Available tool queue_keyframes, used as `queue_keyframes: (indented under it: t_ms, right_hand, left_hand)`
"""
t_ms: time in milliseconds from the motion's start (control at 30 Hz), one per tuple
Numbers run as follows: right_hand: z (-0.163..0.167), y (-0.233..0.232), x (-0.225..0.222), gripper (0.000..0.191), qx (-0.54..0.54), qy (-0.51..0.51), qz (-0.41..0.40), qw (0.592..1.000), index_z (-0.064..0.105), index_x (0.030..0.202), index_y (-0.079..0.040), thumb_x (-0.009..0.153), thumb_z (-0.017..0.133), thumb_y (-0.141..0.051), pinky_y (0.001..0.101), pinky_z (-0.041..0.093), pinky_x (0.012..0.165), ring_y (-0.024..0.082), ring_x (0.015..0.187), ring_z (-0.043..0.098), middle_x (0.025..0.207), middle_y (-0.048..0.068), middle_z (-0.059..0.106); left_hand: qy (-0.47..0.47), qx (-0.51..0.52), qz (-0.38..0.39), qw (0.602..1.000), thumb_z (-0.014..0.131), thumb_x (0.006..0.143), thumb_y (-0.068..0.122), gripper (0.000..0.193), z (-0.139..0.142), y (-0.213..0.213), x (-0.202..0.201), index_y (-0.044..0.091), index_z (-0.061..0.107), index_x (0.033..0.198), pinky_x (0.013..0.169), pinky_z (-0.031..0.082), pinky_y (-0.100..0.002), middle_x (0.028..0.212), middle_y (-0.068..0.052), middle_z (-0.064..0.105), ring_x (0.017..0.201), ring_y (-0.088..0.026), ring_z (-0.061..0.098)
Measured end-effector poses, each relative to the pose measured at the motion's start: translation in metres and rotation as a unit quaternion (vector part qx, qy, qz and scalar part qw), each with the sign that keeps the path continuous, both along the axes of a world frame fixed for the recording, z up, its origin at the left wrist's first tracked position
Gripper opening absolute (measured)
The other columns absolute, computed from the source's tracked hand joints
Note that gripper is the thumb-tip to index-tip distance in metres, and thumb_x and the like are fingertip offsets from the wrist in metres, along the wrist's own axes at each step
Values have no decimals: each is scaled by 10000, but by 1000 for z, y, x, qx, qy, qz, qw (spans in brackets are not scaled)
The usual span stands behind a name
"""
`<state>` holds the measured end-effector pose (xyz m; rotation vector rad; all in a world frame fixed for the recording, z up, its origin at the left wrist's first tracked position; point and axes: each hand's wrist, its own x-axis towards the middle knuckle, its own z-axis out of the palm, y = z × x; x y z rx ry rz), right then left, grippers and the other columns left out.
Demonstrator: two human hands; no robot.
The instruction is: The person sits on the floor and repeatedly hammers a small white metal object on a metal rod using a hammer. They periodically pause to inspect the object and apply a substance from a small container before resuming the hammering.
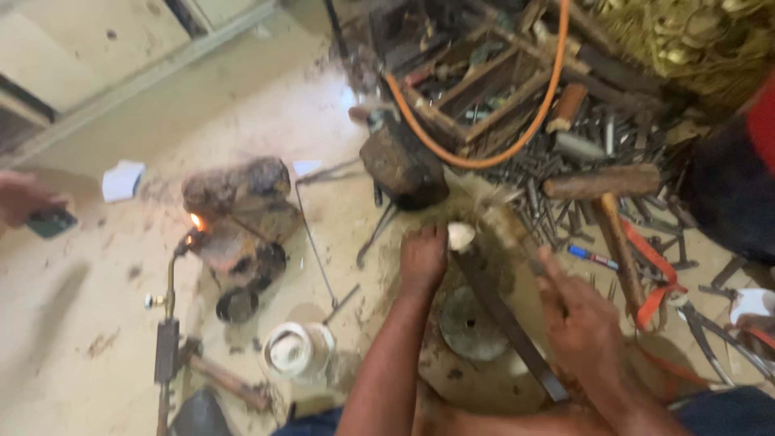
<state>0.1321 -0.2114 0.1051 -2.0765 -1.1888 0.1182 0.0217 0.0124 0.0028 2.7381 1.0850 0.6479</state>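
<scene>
A small pale, rounded piece (461, 235) is pinned against the sandy floor by the fingertips of the left hand (423, 257), which lies flat and palm-down, fingers narrow and pressed together; the piece seems to be held there so that it stays put under a tool. The right hand (583, 327) is closed around a blurred, light wooden-handled tool (517, 234), whose far end reaches up toward the pale piece; its exact shape cannot be told because of motion blur. Between the two hands a long, dark, flat metal bar (504, 319) is laid diagonally, and just below the left hand a round grey stone disc (468, 327) is set into the floor.

Just beyond the left fingertips a dark, rusty iron block (404, 168) is stood, probably as an anvil kept within reach. Far to the left of the left hand a brass-stemmed gas torch (169, 323) is propped with its small flame (196, 221) aimed at blackened bricks (238, 190), away from the hands. An orange hose (517, 133) is looped over a heap of metal punches and files (565, 190) beyond the right hand, beside a brown wooden mallet (609, 206).

Little packaging is seen: a white round lidded tub (295, 349) stands left of the left forearm, and a white paper scrap (123, 179) lies well off to the left. At the left edge another person's hand (24, 198) holds a dark green flat object (50, 222).
</scene>
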Motion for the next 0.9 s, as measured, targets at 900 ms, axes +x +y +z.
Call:
queue_keyframes:
  t_ms: [900]
  right_hand:
    - [-16, 7, 0, 488, -71, -2, 52, 996, 602, 1422, -237, 938, 662, -269, 476, 517, 648, 382, 702, 663, 792, 182, 672]
  left_hand:
    - [-137, -60, -22, 988, 608, 855, 95, 240, -4, -4, -19, 24, 740, 1042, 801, 518, -500, 988, -226, 680, 903, -426, 648]
